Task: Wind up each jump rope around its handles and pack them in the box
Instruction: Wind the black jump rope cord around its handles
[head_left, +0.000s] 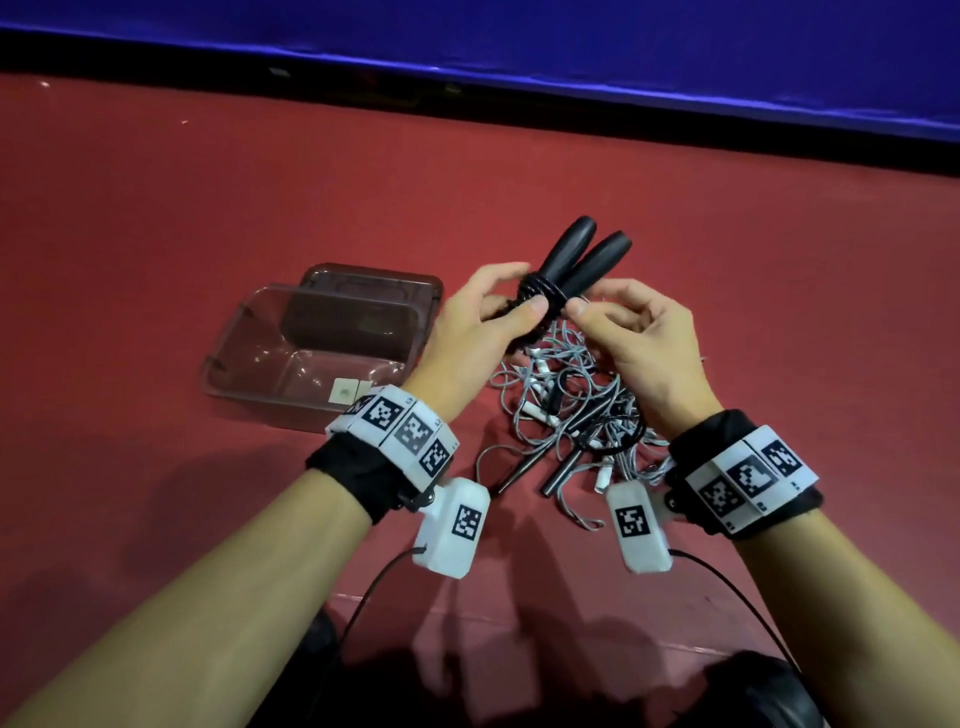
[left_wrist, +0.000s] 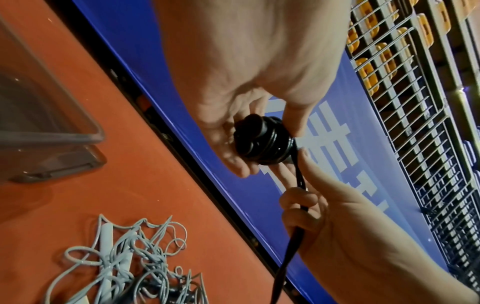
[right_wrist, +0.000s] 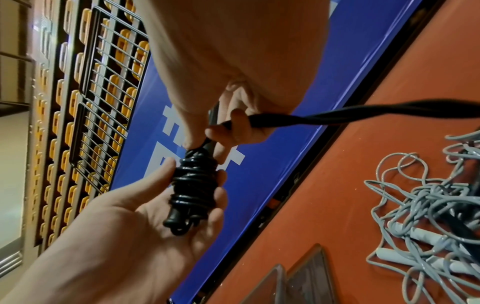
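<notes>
**Jump rope half wound, cord feeding through our right hand**

Jump rope (head_left: 566, 270), the black one, is up in the air between our two hands, above the red table (head_left: 156, 218). Our left hand (head_left: 467, 332) wraps its fingers and thumb around the two black handles where the coils already sit, holding the pair together. Our right hand (head_left: 639, 338) has its fingers curled around the loose black cord (right_wrist: 337, 115), which trails off towards the table in the right wrist view.

We judge the cord to be light, limp and a little springy, so fresh turns will want to loosen unless we keep tension on them. The handles look stiff and smooth, and their far ends splay apart. The best hold seems to be over the wound section, thumb pressing the coils, while the other hand guides the cord close to the bundle.

Below our hands lies a tangle of grey ropes (head_left: 566, 410) with pale handles and some dark slim handles, still unwound. The clear box (head_left: 249, 332) stands open on the table to the left, with its lid (head_left: 374, 280) just behind it. No rope lies in the box yet.
</notes>
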